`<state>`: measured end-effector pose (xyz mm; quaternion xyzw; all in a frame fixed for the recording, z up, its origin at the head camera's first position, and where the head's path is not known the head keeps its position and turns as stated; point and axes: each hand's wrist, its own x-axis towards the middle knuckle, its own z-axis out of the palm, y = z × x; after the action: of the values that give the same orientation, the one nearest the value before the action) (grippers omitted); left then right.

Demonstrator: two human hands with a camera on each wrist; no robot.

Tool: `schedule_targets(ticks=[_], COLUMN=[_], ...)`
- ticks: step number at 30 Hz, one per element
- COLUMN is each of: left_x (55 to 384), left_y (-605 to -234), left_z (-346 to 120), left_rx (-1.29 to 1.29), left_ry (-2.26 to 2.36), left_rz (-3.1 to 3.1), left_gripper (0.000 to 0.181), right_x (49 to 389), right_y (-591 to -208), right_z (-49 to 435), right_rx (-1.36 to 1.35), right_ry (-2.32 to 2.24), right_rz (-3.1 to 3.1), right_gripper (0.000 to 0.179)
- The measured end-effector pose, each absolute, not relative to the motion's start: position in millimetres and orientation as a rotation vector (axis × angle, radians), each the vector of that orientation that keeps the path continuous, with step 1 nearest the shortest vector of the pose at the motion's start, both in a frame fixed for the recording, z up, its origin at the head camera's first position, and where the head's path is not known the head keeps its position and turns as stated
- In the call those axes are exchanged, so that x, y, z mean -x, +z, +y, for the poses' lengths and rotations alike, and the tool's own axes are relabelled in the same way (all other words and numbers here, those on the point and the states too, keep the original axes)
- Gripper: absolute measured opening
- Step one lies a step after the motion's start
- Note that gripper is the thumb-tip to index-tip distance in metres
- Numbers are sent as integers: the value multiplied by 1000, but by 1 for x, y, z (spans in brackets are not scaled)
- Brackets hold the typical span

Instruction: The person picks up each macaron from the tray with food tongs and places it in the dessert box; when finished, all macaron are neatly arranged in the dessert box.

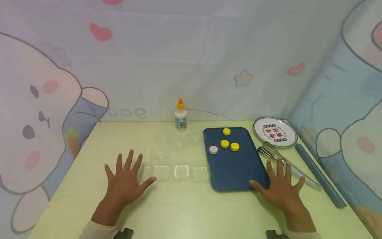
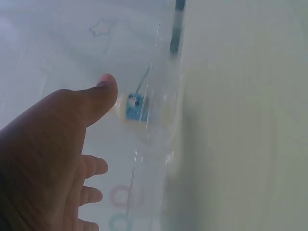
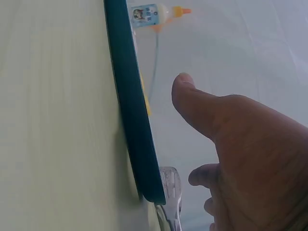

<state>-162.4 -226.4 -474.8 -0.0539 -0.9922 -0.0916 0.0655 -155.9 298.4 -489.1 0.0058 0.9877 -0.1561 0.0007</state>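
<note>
My left hand (image 1: 125, 182) has its fingers spread and holds nothing, just left of several clear plastic containers (image 1: 161, 172). My right hand (image 1: 280, 191), also spread, is at the lower right corner of the dark blue tray (image 1: 235, 174), its thumb over the tray's edge. Three yellow round pieces (image 1: 224, 144) and one pale pinkish round piece (image 1: 213, 150) lie on the tray. Beneath or beside the right fingers runs a metal whisk (image 1: 295, 170). The left wrist view shows the left thumb (image 2: 98, 98) apart from the clear plastic; whether either hand touches the table cannot be told.
A glue bottle (image 1: 180, 119) with an orange tip stands at the back. To the right are a white plate (image 1: 275, 132) with red lettering and a long blue-grey bar (image 1: 320, 176). Printed cloth (image 1: 191, 66) hangs behind the pale table (image 1: 185, 212).
</note>
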Motion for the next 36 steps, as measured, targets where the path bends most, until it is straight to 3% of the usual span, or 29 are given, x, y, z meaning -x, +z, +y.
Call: schedule_targets(ticks=[17, 27, 36], left_x=[177, 202, 212], left_y=[-481, -468, -473], left_z=[-160, -134, -107], left_rx=[643, 811, 915], left_ry=[-238, -268, -441], left_rz=[-2890, -2818, -2872], left_gripper=[94, 88, 81], right_x=[192, 232, 227], right_y=[-486, -474, -485], right_z=[329, 349, 377], right_rx=[49, 70, -10], right_ry=[-449, -517, -580], right_rz=[3168, 3179, 3193], right_gripper=[110, 105, 93])
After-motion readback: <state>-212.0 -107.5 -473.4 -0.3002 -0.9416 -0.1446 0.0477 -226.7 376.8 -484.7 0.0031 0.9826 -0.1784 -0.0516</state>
